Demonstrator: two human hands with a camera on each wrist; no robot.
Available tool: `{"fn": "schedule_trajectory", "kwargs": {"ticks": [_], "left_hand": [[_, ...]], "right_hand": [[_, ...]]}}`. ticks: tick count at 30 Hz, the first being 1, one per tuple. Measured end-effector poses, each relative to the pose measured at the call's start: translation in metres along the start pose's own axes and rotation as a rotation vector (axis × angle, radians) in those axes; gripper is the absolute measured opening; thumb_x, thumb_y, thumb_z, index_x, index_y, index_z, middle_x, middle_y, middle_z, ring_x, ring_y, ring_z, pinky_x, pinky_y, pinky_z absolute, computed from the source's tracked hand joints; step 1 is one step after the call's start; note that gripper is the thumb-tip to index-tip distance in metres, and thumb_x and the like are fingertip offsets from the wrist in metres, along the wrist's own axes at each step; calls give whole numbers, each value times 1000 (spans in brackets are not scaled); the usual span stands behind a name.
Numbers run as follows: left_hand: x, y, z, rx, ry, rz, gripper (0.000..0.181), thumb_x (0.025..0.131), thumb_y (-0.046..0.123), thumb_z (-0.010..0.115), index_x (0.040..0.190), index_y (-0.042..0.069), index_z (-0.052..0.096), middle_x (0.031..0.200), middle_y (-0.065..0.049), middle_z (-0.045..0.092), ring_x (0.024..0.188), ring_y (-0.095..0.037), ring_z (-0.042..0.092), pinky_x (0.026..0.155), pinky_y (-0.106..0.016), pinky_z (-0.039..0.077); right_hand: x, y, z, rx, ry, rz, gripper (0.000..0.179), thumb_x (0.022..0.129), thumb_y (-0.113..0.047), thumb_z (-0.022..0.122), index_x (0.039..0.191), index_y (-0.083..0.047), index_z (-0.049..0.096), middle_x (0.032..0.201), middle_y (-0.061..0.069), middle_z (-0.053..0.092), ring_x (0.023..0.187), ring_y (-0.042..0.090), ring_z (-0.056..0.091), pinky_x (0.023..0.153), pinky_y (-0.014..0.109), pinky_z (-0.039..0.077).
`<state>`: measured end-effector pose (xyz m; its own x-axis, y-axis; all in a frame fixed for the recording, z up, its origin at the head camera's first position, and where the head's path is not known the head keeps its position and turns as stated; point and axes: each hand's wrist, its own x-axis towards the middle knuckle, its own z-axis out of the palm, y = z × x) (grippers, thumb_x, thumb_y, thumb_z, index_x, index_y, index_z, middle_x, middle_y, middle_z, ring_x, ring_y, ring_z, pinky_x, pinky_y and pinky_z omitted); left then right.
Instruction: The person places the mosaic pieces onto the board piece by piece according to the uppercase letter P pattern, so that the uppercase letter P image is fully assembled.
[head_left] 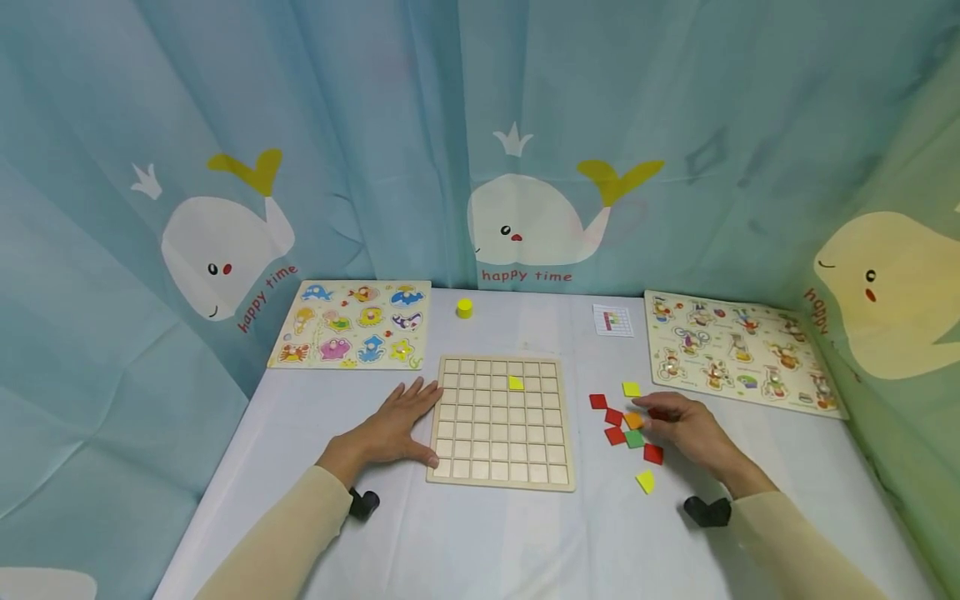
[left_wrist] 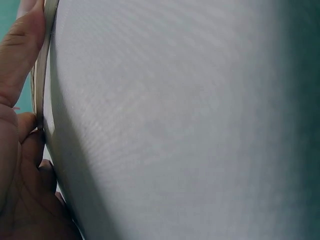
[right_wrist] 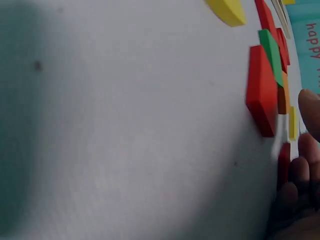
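A wooden grid board [head_left: 491, 422] lies flat in the middle, with a yellow rounded-edge piece [head_left: 516, 383] in one upper cell. My left hand [head_left: 392, 423] rests at the board's left edge, fingers spread, its thumb touching the lower corner. Over the loose tiles to the right is my right hand [head_left: 686, 427], its fingers bent and thumb apart; I see nothing held between them. Around it lie several red tiles [head_left: 653, 454], an orange tile [head_left: 632, 422], a green tile [head_left: 634, 439] and a yellow tile [head_left: 631, 389]. One red tile [right_wrist: 283, 165] is partly hidden by that hand.
A yellow quarter-circle piece [head_left: 646, 482] lies nearer me. Behind the board stand a yellow cylinder [head_left: 465, 309] and a small printed card [head_left: 613, 321]. A sea-animal puzzle [head_left: 352, 325] is at back left, another picture puzzle [head_left: 738, 354] at back right. A curtain [head_left: 375, 167] hangs behind.
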<state>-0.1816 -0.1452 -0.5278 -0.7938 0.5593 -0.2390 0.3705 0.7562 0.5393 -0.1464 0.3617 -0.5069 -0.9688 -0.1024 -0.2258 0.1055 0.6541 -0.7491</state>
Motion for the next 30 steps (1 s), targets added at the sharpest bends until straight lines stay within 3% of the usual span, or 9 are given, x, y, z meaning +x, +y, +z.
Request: {"fn": "schedule_trajectory", "kwargs": {"ticks": [2,9,13,24,30], "left_hand": [[0,0,0,2,-3,2,123,76,57,89,170,14,23,178,-3,16,166,-28,2,136,-49,-2],[1,-2,1,11,-8,-1,123,76,57,89,170,14,23,178,-3,16,166,-28,2,136,-49,-2],[0,-1,0,7,-9,-4,123,76,58,89,170,14,22,178,-3,16,166,-28,2,136,-48,-2],[-1,0,0,-11,-3,1,123,76,57,89,170,14,23,178,-3,16,166,-27,1,136,-48,-3],[0,-1,0,2,-6,4,122,77,58,88,170,14,22,178,-3,15,166,-27,1,136,-48,-3]], "right_hand": [[1,1,2,-12,-2,-6,39,100,-17,72,139,-9,70,144,17,53,126,31,48,94,24,48],[5,3,8,-35,4,-33,35,96,-5,73,130,-6,74,142,20,45,130,42,41,108,58,40],[7,2,10,-77,13,-24,30,96,-3,71,126,-5,77,142,22,45,130,44,39,112,65,37],[9,0,13,-161,51,2,34,96,-8,74,130,-4,73,135,21,48,119,40,43,104,59,45],[10,0,11,-161,94,-2,33,99,-19,75,129,-5,74,135,18,49,115,34,48,90,37,49]]}}
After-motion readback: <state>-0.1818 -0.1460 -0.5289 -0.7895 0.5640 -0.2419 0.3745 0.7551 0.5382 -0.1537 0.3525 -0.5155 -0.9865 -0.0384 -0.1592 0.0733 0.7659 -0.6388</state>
